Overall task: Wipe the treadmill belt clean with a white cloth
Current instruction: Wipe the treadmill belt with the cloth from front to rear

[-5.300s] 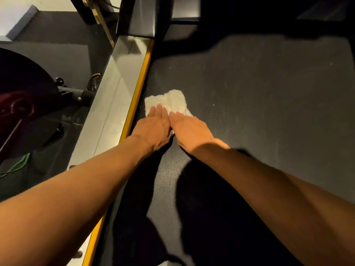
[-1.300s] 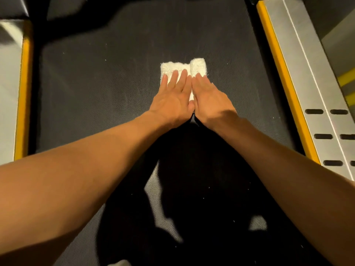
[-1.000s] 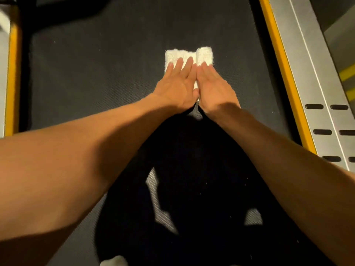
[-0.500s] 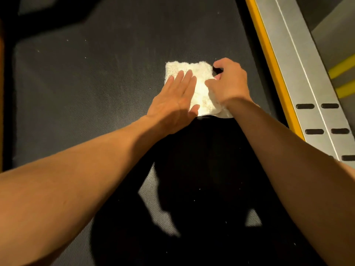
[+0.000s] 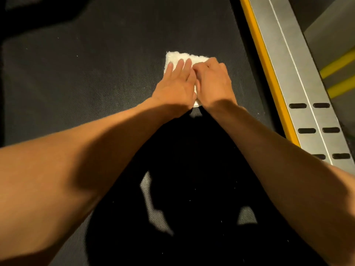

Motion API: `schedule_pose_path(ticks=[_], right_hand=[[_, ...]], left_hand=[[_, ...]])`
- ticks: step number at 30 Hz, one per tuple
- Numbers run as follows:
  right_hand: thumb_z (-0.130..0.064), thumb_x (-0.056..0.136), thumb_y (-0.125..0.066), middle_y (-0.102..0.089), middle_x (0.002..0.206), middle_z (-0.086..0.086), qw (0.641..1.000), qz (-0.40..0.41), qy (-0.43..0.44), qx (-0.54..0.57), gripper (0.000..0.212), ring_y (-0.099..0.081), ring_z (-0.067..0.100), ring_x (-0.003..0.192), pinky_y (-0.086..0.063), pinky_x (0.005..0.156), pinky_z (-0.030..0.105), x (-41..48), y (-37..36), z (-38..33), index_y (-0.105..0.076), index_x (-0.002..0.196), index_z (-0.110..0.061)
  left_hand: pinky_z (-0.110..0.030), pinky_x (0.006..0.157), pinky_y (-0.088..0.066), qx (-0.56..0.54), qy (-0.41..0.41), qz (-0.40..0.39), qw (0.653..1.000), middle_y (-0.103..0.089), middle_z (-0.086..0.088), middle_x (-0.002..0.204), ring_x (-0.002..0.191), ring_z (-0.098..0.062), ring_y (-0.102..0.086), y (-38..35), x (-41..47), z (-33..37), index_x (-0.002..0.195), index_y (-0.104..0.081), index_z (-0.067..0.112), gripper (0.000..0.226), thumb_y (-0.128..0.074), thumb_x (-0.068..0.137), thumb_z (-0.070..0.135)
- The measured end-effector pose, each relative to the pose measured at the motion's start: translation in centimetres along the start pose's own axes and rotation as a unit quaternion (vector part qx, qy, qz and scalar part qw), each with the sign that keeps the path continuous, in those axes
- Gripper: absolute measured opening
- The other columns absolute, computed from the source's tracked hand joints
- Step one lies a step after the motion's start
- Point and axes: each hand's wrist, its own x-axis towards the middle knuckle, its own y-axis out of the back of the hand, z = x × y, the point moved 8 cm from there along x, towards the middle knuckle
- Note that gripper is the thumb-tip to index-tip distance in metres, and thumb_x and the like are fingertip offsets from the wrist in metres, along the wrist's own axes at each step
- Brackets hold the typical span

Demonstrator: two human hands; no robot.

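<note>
**Two hands on a folded cloth, mid-belt**

A small white terry cloth (image 5: 179, 57), nubbly and folded into a rough rectangle, lies flat on the dark grey treadmill belt (image 5: 96, 64), just above the middle of the view at about 12 o'clock. The belt's surface shows a fine, woven, diamond-like grain and a scatter of pale specks.

The left hand (image 5: 175, 87) lies palm down on the cloth's left half, fingers straight and close together, their tips short of the fluffy far edge. The right hand (image 5: 213, 81) sits touching it at 3 o'clock, knuckles raised, fingers curled down round the cloth's right edge; their tips are hidden beneath the hand. A sliver of cloth peeks out between the two wrists at the near edge.

Both bare forearms reach in from 7 and 5 o'clock. Between them, toward 6 o'clock, a hard-edged black shadow (image 5: 192, 169) covers the belt.

Along 1 to 3 o'clock runs a glossy yellow edge strip (image 5: 267, 60), and beside it a brushed silver metal side rail (image 5: 299, 73) with a thin lengthwise groove and pairs of dark oblong slots (image 5: 307, 130).
</note>
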Motion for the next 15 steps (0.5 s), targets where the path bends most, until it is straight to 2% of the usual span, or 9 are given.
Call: schedule_pose_path(ticks=[2,4,5,8,10,13,15], right_hand=[[-0.013,0.095,-0.045,-0.049,0.122,0.015,1.0,-0.008,-0.007,-0.002,0.03,-0.045,0.031,0.111,-0.033,0.083,0.029,-1.2,-0.3,-0.1,-0.055,0.123,-0.008],[-0.014,0.096,-0.046,-0.05,0.116,0.014,1.0,0.003,-0.012,0.022,0.025,-0.047,0.03,0.105,-0.027,0.075,0.024,-2.9,-0.4,0.4,-0.058,0.117,-0.009],[-0.014,0.096,-0.048,-0.051,0.113,0.012,1.0,0.011,-0.012,0.023,0.022,-0.048,0.028,0.103,-0.028,0.074,0.024,-3.1,-0.3,0.7,-0.06,0.114,-0.01],[-0.013,0.094,-0.049,-0.051,0.113,0.01,1.0,-0.003,-0.015,0.008,0.021,-0.049,0.027,0.103,-0.034,0.075,0.029,-1.2,-0.1,1.7,-0.061,0.111,-0.012],[-0.012,0.094,-0.049,-0.051,0.113,0.01,1.0,-0.008,-0.005,0.003,0.021,-0.049,0.028,0.104,-0.036,0.074,0.031,0.1,0.3,1.8,-0.061,0.111,-0.012],[-0.007,0.091,-0.05,-0.051,0.112,0.009,0.999,-0.005,-0.022,-0.023,0.021,-0.05,0.027,0.102,-0.042,0.072,0.034,-0.9,0.4,2.5,-0.061,0.109,-0.011],[-0.007,0.092,-0.052,-0.049,0.119,0.008,0.999,-0.02,-0.028,-0.028,0.026,-0.047,0.025,0.106,-0.047,0.08,0.036,-2.8,-0.1,3.1,-0.059,0.117,-0.013]], left_hand=[[-0.048,0.118,-0.002,-0.003,-0.024,0.032,0.999,-0.012,-0.021,0.158,0.146,-0.038,-0.009,-0.5,-1.1,0.9,0.15,-0.018,-0.003,0.059,-0.023,0.1,0.028],[-0.049,0.117,-0.006,-0.003,-0.048,0.056,0.997,-0.022,-0.025,0.154,0.143,-0.041,-0.018,-1.2,-2.7,1.9,0.146,-0.028,-0.006,0.058,-0.025,0.096,0.022],[-0.048,0.118,-0.004,0.002,-0.052,0.05,0.997,-0.021,-0.024,0.155,0.144,-0.04,-0.017,-1.4,-2.9,2.0,0.146,-0.027,-0.005,0.056,-0.029,0.096,0.019],[-0.043,0.119,0.001,-0.001,-0.034,0.022,0.999,-0.009,-0.019,0.159,0.147,-0.035,-0.006,-0.4,-1.6,1.4,0.15,-0.015,-0.001,0.058,-0.033,0.1,0.023],[-0.041,0.119,0.0,-0.031,-0.022,0.025,0.999,-0.008,-0.019,0.159,0.147,-0.034,-0.005,1.0,-0.5,1.3,0.151,-0.014,0.001,0.059,-0.032,0.099,0.022],[-0.035,0.119,-0.003,-0.087,-0.011,0.033,0.996,-0.018,-0.012,0.159,0.147,-0.026,-0.011,1.3,-0.9,1.7,0.15,-0.026,0.007,0.054,-0.036,0.098,0.02],[-0.036,0.118,-0.012,-0.081,-0.047,0.09,0.992,-0.031,-0.013,0.154,0.144,-0.028,-0.024,1.2,-2.3,2.6,0.144,-0.039,0.006,0.047,-0.041,0.099,0.017]])
